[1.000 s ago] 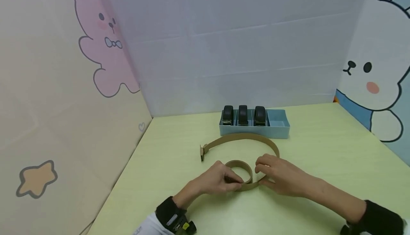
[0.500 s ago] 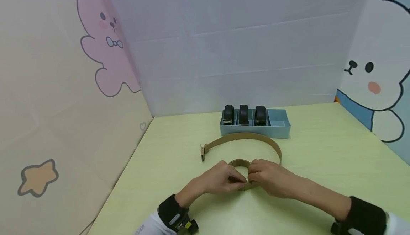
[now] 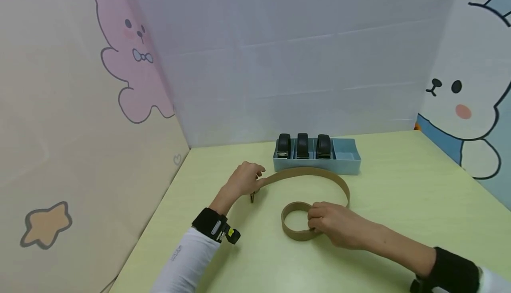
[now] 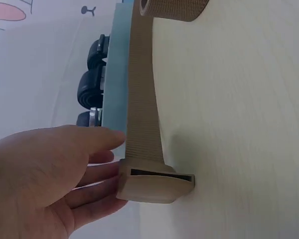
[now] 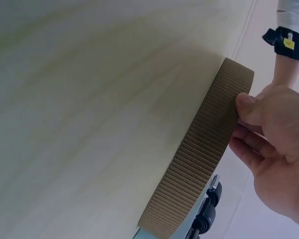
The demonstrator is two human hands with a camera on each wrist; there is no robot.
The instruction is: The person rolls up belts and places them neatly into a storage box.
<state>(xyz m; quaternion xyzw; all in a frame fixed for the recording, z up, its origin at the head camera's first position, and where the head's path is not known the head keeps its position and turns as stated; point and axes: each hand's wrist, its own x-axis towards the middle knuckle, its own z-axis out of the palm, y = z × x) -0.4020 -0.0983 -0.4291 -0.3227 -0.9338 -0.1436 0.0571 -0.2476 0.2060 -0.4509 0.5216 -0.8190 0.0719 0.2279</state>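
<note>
A tan webbing belt (image 3: 306,171) stands on its edge on the table, one end rolled into a loose coil (image 3: 288,226) and the rest sweeping back in a wide arc. My right hand (image 3: 337,224) pinches the coil's near right side; in the right wrist view its thumb (image 5: 246,104) lies on the ribbed strap. At the belt's far left end is the buckle (image 4: 157,185). Alongside it is my left hand (image 3: 243,180), thumb tip at the strap's edge and fingers extended, partly behind the buckle.
Behind the belt stands a blue divided tray (image 3: 317,165). Three compartments hold rolled black belts (image 3: 302,146); the rightmost compartment (image 3: 346,149) shows its bare bottom. Printed cloth walls (image 3: 299,62) border the pale table (image 3: 399,186) at the back and sides.
My left hand has left the coil and moved back and left to the buckle. My right hand came in leftward to the coil and stays there, pinching it.
</note>
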